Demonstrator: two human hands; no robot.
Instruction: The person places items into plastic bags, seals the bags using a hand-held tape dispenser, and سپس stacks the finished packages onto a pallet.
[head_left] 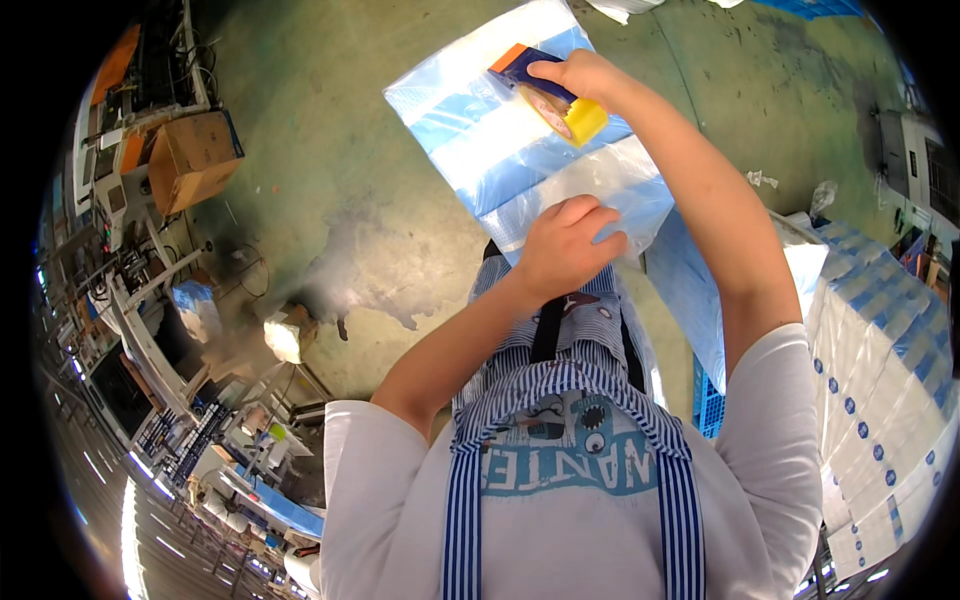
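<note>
A large plastic-wrapped package [470,140] with blue and white bands lies in front of me, tilted across the view. My right hand [590,80] is closed round a tape dispenser [530,72], dark blue with an orange end, above the package's far part. A wide yellow tape roll [585,122] sits on the dispenser. At the package's near end, my left hand [568,245] has its fingers curled into the loose clear plastic film [635,190]. Its fingertips are partly hidden.
To my right stands a stack of wrapped white and blue packages [870,400], with a blue plastic crate or pallet [708,400] nearer me. A cardboard box [192,160] and machinery [140,290] line the left side. Greenish floor [320,120] shows between, with a dark wet-looking patch.
</note>
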